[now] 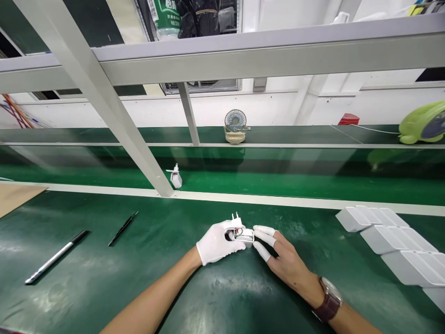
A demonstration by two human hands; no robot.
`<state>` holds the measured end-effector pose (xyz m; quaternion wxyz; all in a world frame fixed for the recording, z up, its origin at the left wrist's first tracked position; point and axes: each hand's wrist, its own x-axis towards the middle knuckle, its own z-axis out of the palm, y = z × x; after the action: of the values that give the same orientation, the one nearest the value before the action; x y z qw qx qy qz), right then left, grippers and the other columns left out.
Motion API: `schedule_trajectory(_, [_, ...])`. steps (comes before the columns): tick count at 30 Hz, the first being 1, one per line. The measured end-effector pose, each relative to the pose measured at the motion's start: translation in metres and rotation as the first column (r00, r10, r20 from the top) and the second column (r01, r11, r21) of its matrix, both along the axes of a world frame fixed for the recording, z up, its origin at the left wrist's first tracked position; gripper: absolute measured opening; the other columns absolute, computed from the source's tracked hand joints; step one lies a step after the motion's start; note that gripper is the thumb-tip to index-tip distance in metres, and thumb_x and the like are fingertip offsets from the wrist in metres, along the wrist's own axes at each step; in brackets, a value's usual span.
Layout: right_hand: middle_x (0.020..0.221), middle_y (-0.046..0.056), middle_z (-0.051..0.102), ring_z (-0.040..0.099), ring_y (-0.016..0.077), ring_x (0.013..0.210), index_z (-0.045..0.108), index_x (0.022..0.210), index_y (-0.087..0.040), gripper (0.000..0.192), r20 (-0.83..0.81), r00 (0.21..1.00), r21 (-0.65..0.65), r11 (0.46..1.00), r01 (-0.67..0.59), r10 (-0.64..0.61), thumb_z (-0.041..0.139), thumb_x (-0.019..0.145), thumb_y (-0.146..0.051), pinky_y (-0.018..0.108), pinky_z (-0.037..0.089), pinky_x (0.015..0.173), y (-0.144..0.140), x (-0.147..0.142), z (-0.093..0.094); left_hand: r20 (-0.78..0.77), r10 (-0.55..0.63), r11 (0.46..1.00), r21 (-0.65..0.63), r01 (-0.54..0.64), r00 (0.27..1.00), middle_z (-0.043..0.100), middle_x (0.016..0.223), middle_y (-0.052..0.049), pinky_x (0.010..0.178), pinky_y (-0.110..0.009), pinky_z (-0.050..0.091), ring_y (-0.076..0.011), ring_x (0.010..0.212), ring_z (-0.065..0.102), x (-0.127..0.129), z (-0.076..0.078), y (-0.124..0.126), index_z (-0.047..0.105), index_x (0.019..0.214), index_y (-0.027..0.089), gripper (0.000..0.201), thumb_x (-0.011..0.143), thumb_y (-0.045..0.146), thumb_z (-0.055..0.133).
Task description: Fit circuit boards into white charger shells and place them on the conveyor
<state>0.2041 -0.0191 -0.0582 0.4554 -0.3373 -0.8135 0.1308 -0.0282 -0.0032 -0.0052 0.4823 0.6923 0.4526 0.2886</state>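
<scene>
My left hand (216,243), in a white glove, is closed around a small white plug charger (244,236). Its two metal prongs point away from me, and the casing looks opened, with small inner parts showing. My right hand (281,253) wears white finger cots on the thumb and two fingers. Those fingers are stretched and apart, their tips at the right end of the charger casing; whether they press on it I cannot tell. Another white plug piece (176,178) stands beyond the pale strip, near the foot of the slanted post.
White trays (399,239) overlap at the right. A marker pen (57,257) and a slim black tool (123,228) lie at left, near brown board (17,195). A metal post (114,106) slants across the view. On the ledge are a small fan (235,125) and a green fan (422,123).
</scene>
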Motion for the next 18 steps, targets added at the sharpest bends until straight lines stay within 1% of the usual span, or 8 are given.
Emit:
schedule_trajectory(3, [0.123,0.011,0.065,0.064,0.0238,0.112,0.050,0.142,-0.026,0.052,-0.005,1.000,0.033,0.999,0.003,-0.002,0.062,0.093,-0.011,0.042,0.056,0.095,0.0000,-0.0016,0.0022,0.006,0.007,0.999,-0.036,-0.007,1.000,0.072,0.104,-0.006,0.091,-0.035,0.052,-0.0239,0.098,0.067,0.0010,0.0007,0.0002,0.071,0.109,0.016,0.038,0.076,0.033,0.078])
schedule_trajectory(6, [0.122,0.010,0.066,0.064,0.0237,0.111,0.050,0.143,-0.027,0.056,-0.017,1.000,0.062,0.998,0.001,0.001,0.062,0.092,-0.008,0.042,0.056,0.095,-0.0013,-0.0029,0.0046,-0.048,0.040,0.999,-0.014,-0.040,0.998,0.071,0.105,-0.005,0.092,-0.035,0.051,-0.0236,0.098,0.066,0.0018,-0.0004,0.0005,0.072,0.108,0.017,0.039,0.074,0.034,0.080])
schedule_trajectory(8, [0.125,0.010,0.064,0.063,0.0238,0.114,0.049,0.144,-0.027,0.057,-0.026,0.999,0.054,0.998,-0.019,0.021,0.061,0.092,-0.006,0.043,0.055,0.097,-0.0029,-0.0034,0.0056,-0.055,0.044,0.999,-0.001,-0.044,0.998,0.070,0.103,-0.005,0.091,-0.034,0.051,-0.0229,0.097,0.066,0.0018,-0.0011,0.0008,0.072,0.107,0.018,0.038,0.073,0.033,0.080])
schedule_trajectory(13, [0.137,0.012,0.056,0.058,0.0244,0.123,0.049,0.143,-0.026,0.051,-0.048,0.993,-0.078,0.991,-0.112,0.108,0.059,0.095,-0.012,0.042,0.054,0.102,-0.0066,-0.0028,0.0054,0.019,0.012,1.000,-0.022,-0.012,1.000,0.071,0.101,-0.004,0.090,-0.033,0.052,-0.0218,0.096,0.066,0.0015,-0.0010,0.0009,0.073,0.103,0.018,0.032,0.076,0.035,0.078])
schedule_trajectory(15, [0.137,0.011,0.057,0.058,0.0242,0.123,0.052,0.140,-0.026,0.047,-0.053,0.994,-0.133,0.986,-0.102,0.095,0.060,0.095,-0.016,0.042,0.053,0.104,-0.0070,-0.0023,0.0049,0.033,0.012,0.999,-0.047,-0.010,0.999,0.072,0.101,-0.004,0.090,-0.033,0.052,-0.0223,0.097,0.067,0.0019,-0.0003,0.0008,0.073,0.105,0.018,0.035,0.076,0.035,0.079])
schedule_trajectory(18, [0.132,0.010,0.060,0.059,0.0240,0.122,0.051,0.139,-0.025,0.046,-0.066,0.997,-0.192,0.980,-0.043,0.031,0.063,0.094,-0.022,0.042,0.052,0.105,-0.0068,-0.0023,0.0054,0.015,0.022,0.999,-0.047,-0.021,1.000,0.073,0.102,-0.005,0.090,-0.033,0.053,-0.0229,0.097,0.067,0.0017,-0.0007,0.0019,0.074,0.102,0.017,0.036,0.073,0.036,0.081])
